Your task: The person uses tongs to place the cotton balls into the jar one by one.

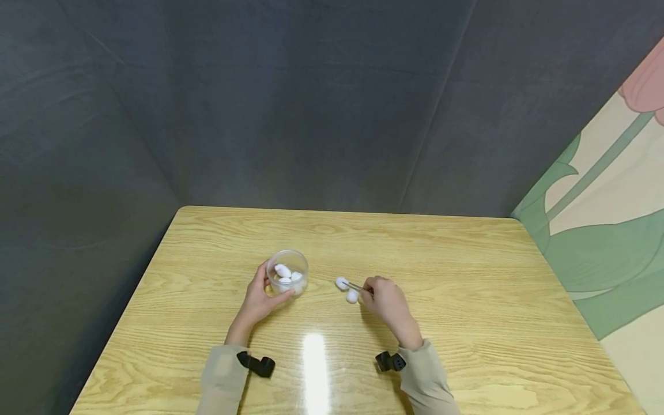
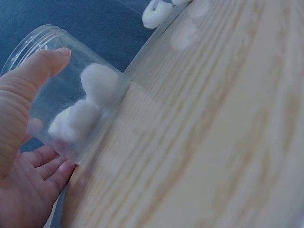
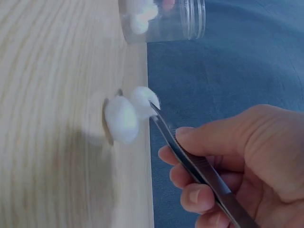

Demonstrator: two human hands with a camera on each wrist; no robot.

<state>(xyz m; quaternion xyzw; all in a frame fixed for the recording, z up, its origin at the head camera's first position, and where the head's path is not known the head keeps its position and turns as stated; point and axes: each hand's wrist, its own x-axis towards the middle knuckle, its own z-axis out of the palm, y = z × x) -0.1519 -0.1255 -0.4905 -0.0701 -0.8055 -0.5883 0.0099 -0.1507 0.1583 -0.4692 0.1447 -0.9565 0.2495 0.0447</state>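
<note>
While pinching tweezers in right grip and jar in left grip, note risk of losing cotton ball through slack squeeze.

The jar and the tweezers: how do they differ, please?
The jar is wide, round and clear; the tweezers are slim and metallic-looking. The jar stands on the table, the left hand around it; the right hand holds the tweezers at a slant. Both touch white cotton balls.
</note>
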